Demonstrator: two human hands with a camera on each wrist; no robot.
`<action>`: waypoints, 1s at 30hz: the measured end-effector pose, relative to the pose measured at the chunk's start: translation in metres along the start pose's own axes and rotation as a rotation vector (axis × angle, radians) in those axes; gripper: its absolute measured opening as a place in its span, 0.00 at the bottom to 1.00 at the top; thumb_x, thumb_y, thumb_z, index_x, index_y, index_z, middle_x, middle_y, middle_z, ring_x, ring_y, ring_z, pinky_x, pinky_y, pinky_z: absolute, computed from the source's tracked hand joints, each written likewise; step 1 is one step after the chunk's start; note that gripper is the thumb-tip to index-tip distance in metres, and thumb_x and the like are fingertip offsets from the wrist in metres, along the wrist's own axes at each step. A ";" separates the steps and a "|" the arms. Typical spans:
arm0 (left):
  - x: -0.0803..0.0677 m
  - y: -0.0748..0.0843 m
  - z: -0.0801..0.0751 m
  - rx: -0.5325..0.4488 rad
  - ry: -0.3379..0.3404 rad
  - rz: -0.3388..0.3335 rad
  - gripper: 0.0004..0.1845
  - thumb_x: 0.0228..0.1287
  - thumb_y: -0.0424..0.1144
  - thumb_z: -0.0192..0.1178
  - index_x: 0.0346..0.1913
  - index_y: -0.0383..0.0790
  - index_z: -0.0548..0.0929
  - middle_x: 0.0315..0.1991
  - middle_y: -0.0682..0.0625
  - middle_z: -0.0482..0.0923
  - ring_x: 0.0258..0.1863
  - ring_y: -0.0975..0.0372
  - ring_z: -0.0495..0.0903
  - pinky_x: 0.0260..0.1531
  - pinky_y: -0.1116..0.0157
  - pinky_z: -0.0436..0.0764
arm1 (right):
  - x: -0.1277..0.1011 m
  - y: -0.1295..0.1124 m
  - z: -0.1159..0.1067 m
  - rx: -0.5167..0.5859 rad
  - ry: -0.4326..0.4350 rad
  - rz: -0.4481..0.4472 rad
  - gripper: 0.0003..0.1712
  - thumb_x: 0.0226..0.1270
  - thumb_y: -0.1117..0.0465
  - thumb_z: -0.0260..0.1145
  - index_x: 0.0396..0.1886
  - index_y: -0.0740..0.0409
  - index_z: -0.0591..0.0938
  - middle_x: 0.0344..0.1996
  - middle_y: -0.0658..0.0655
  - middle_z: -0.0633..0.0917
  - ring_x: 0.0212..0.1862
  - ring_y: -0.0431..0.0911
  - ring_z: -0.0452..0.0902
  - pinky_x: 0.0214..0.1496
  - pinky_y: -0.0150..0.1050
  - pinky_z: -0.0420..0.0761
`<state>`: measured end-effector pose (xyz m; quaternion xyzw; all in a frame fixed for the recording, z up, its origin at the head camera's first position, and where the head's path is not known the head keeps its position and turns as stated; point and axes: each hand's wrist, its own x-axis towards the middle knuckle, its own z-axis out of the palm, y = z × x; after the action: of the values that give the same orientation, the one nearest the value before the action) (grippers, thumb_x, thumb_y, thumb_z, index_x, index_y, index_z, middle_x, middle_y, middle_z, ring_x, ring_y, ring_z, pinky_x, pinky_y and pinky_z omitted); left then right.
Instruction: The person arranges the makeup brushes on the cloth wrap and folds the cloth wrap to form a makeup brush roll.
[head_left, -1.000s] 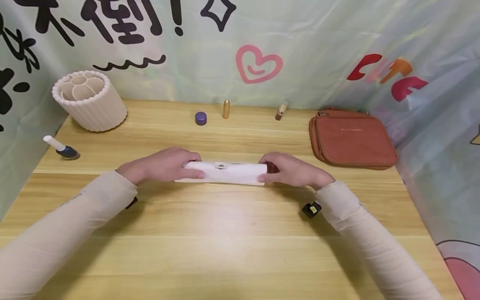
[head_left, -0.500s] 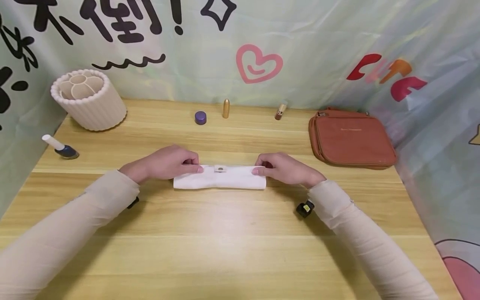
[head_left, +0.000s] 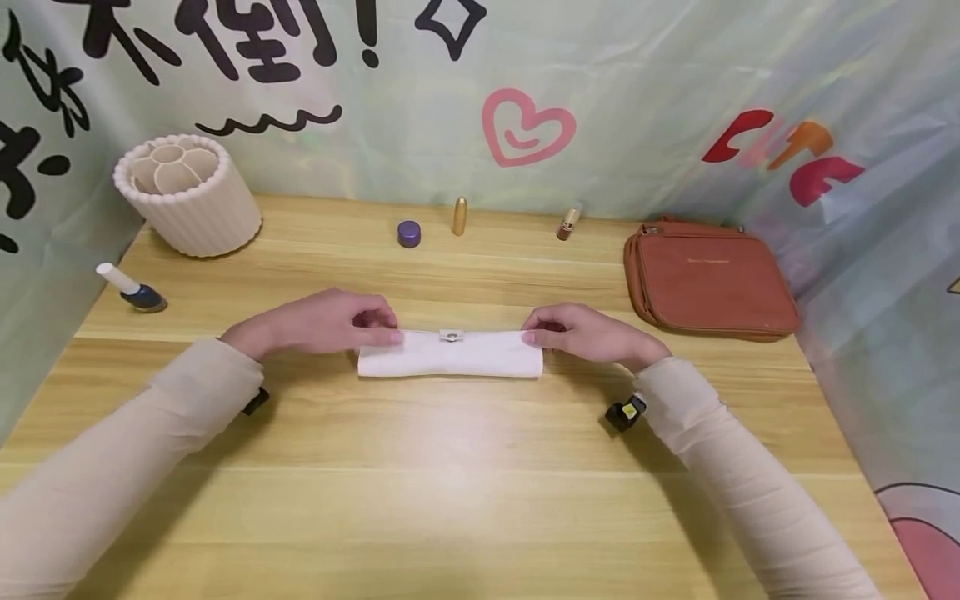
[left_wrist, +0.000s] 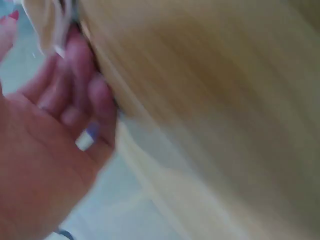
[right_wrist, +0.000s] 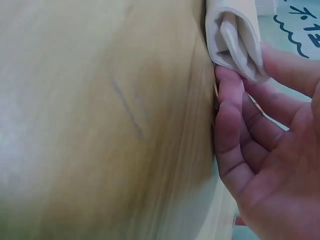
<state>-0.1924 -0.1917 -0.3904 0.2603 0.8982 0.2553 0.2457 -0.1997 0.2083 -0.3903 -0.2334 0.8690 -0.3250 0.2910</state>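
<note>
A white rolled-up case (head_left: pixel 450 360) lies crosswise on the wooden table, with a small snap tab (head_left: pixel 452 335) at the middle of its far edge. My left hand (head_left: pixel 330 321) pinches the far left corner, thumb on top and fingers behind. At the far right corner my right hand (head_left: pixel 588 333) does the same with thumb and fingers. In the right wrist view, the open end of the rolled case (right_wrist: pixel 235 42) shows folded layers between thumb and fingertips. The left wrist view is blurred, with the left hand's (left_wrist: pixel 55 135) fingers curled at the case's end.
Along the back stand a purple lid (head_left: pixel 408 234), a gold bullet-shaped tube (head_left: pixel 460 217) and a lipstick (head_left: pixel 568 223). A brown zip case (head_left: pixel 712 279) lies at right. On the left are a ribbed cream holder (head_left: pixel 198 208) and a nail polish bottle (head_left: pixel 138 293). A printed curtain (head_left: pixel 637 100) closes the back.
The rolled case has turned over slightly toward me, so its smooth side now faces up and forward. My thumbs have shifted from its ends to its far edge.
</note>
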 end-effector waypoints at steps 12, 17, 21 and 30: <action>0.010 0.039 0.025 0.295 0.069 -0.071 0.33 0.63 0.69 0.73 0.59 0.51 0.78 0.40 0.52 0.83 0.32 0.58 0.78 0.33 0.62 0.71 | 0.002 -0.024 0.017 -0.272 0.075 -0.004 0.26 0.68 0.39 0.79 0.48 0.55 0.85 0.39 0.51 0.86 0.38 0.45 0.76 0.42 0.40 0.75; 0.012 0.044 0.026 0.300 0.062 -0.122 0.35 0.66 0.77 0.63 0.58 0.52 0.78 0.39 0.53 0.83 0.33 0.59 0.79 0.33 0.61 0.72 | 0.000 -0.021 0.016 -0.262 0.072 0.014 0.25 0.68 0.39 0.79 0.48 0.53 0.85 0.38 0.51 0.85 0.38 0.45 0.75 0.41 0.40 0.74; 0.013 0.054 0.032 0.362 0.111 -0.158 0.39 0.64 0.84 0.55 0.54 0.52 0.78 0.37 0.54 0.84 0.34 0.58 0.81 0.39 0.57 0.76 | 0.000 -0.020 0.015 -0.250 0.072 0.005 0.25 0.68 0.39 0.79 0.48 0.53 0.85 0.38 0.51 0.85 0.38 0.45 0.75 0.40 0.40 0.74; 0.015 0.060 0.035 0.417 0.114 -0.086 0.39 0.63 0.81 0.61 0.60 0.53 0.80 0.46 0.52 0.86 0.42 0.56 0.83 0.52 0.49 0.79 | -0.001 -0.021 0.016 -0.260 0.076 -0.014 0.27 0.67 0.39 0.79 0.49 0.54 0.85 0.39 0.51 0.85 0.38 0.44 0.76 0.41 0.40 0.76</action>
<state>-0.1632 -0.1269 -0.3855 0.2519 0.9543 0.0674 0.1460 -0.1842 0.1875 -0.3853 -0.2629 0.9126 -0.2202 0.2227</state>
